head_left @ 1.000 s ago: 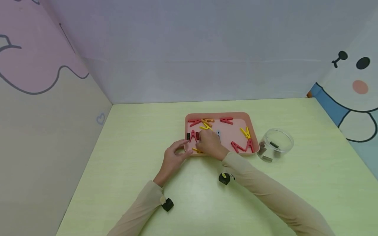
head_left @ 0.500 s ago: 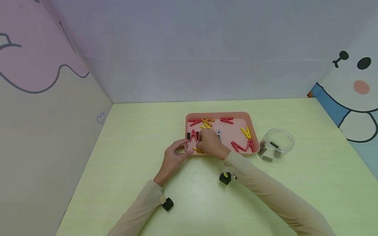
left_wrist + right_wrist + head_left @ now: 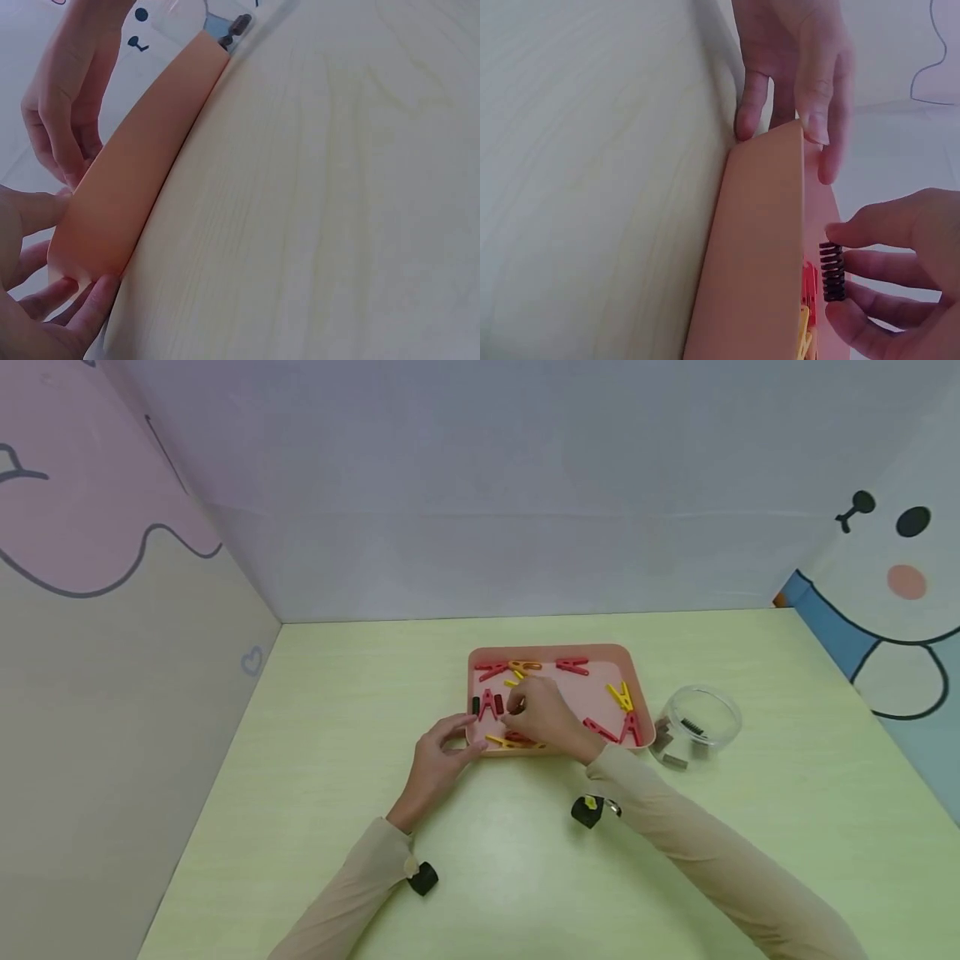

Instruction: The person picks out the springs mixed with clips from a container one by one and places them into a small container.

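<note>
We saw the right hand (image 3: pixel 550 720) over the near left part of the pink tray (image 3: pixel 622 653), its fingers curled and pinching a small dark coil spring (image 3: pixel 832 271) between thumb and fingertips; in the right wrist view the spring stood upright just above the tray's edge, clear of the tray floor. The left hand (image 3: pixel 438 758) rested on the counter (image 3: pixel 337 735) at the tray's near left corner, thumb on the rim and fingers against the outer wall, steadying it with a loose, fairly straight grip. In the left wrist view we saw those fingers (image 3: pixel 90 300) pressed to the corner of the tray wall. Inside the tray lay red clothespins (image 3: pixel 489 703) and yellow clothespins (image 3: pixel 622 696), with a dark spring (image 3: pixel 476 704) lying near the left wall. To the right of the tray, just beside it, stood a clear round container (image 3: pixel 701 720) holding a few springs, and another spring lay on the counter at its foot. The counter was pale green, and both forearms wore beige sleeves (image 3: pixel 697 852).
</note>
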### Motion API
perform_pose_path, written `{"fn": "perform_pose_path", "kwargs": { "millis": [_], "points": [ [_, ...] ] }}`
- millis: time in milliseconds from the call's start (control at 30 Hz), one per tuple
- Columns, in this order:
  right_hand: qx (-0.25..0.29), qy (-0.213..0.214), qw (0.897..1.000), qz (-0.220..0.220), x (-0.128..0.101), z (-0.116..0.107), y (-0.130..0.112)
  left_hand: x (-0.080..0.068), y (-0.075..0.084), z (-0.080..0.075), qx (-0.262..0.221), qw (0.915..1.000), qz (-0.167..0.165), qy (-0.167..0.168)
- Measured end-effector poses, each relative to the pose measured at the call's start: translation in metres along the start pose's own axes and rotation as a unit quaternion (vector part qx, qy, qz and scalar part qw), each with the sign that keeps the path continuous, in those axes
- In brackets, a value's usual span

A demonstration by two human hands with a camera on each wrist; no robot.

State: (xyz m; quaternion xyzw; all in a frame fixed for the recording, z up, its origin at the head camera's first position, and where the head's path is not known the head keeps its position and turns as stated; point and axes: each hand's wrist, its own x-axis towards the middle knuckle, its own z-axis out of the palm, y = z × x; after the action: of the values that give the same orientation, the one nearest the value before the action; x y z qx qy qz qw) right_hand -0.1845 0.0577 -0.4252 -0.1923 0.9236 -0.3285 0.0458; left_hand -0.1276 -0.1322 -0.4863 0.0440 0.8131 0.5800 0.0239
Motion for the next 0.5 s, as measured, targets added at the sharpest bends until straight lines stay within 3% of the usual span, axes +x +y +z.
{"fn": "perform_pose_path", "kwargs": {
  "millis": [200, 500],
  "points": [
    [0.012, 0.017, 0.999, -0.028, -0.01, -0.011, 0.007, 0.0, 0.001, 0.0, 0.013, 0.9999, 0.009, 0.002],
    [0.032, 0.013, 0.998, -0.044, -0.024, -0.024, 0.013, 0.0, 0.001, 0.001, 0.004, 1.0, -0.008, 0.002]
  ]
}}
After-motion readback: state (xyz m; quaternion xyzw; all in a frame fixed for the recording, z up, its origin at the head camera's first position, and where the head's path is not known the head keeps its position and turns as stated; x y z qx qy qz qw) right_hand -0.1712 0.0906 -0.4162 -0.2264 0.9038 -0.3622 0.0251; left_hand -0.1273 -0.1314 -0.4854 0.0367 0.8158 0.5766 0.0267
